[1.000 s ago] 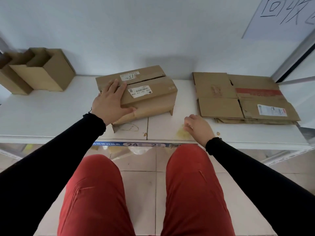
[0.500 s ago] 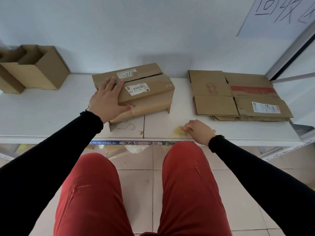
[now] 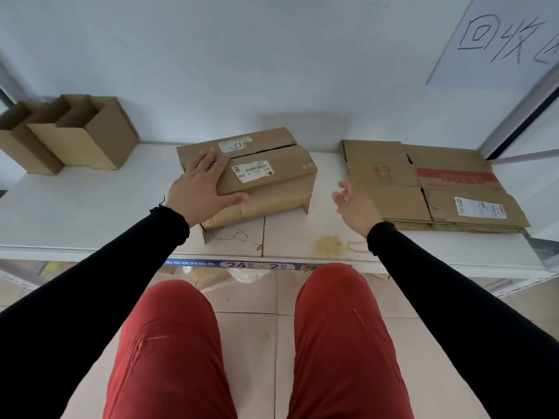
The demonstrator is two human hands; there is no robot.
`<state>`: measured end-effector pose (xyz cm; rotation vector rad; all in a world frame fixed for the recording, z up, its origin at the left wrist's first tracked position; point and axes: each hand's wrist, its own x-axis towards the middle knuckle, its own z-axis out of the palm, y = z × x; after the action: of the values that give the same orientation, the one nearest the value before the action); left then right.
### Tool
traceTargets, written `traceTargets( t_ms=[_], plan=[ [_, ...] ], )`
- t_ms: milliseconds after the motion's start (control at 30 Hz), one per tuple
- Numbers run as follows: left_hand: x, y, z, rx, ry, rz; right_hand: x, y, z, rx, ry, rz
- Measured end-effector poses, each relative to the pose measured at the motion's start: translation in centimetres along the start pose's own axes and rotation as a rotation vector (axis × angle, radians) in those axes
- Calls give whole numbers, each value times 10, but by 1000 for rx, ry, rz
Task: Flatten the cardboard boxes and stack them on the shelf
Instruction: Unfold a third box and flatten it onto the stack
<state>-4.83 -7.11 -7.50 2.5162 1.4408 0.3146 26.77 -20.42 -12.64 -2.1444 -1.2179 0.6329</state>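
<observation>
Under my left hand [image 3: 201, 189] lies the cardboard box [image 3: 257, 179], in the middle of the white shelf [image 3: 75, 207]. The palm presses flat on its top with the fingers spread and the thumb along the front edge. I cannot see the box's left end, which the hand covers, and the printing on its two labels is too small for me to read. My right hand [image 3: 355, 207] hangs just above the shelf, between the box and the flattened stack [image 3: 435, 182], fingers loose and spread, holding nothing; they are blurred, so their exact pose is unclear. The stack lies flat to the right of that hand, and how many sheets it has I cannot tell. Far to the left of my left hand stand open upright boxes [image 3: 72, 134], the outermost cut off by the frame edge. The shelf is stained near its front edge, and a blue strip [image 3: 257, 264] there reads "24" and "2". Behind is a pale wall with a handwritten paper sign [image 3: 508, 37], partly cut off. Below are red trousers [image 3: 169, 352] and a tiled floor [image 3: 254, 343].
</observation>
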Motion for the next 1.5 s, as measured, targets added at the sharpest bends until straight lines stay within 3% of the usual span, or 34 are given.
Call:
traceTargets(
  t_ms=[133,233,333,433,500,633,767,867,1000,1200,1367,1433,1500],
  plan=[
    [7,-3,-11,-192,103,-60,12,-56,0,252,40,-88],
    [20,-18,-20,-229,169,-100,25,-82,0,214,6,-118],
    [35,-35,-33,-466,57,-212,36,-92,-2,141,-28,-106],
    [46,-46,-46,-653,-171,-302,38,-97,-3,218,-54,-137],
    [54,-49,-53,-633,-246,-294,37,-97,-2,244,-27,-154],
    [67,-62,-65,-450,-208,-223,29,-100,-4,436,-4,-153],
    [69,-63,-76,-265,-410,-177,18,-101,-12,637,-125,-162],
    [72,-62,-74,-193,-343,-124,9,-104,-20,768,-203,-62],
    [68,-63,-76,-593,-74,-237,0,-104,-32,791,-261,25],
    [70,-57,-79,-881,139,-404,-6,-88,-32,571,-441,-119],
    [63,-32,-77,-1190,248,-353,-11,-79,-29,91,-524,-249],
    [57,-21,-77,-1223,305,-289,-11,-82,-29,-186,-434,-340],
    [52,-8,-77,-1187,343,-213,-11,-91,-25,-547,-234,-511]
  ],
)
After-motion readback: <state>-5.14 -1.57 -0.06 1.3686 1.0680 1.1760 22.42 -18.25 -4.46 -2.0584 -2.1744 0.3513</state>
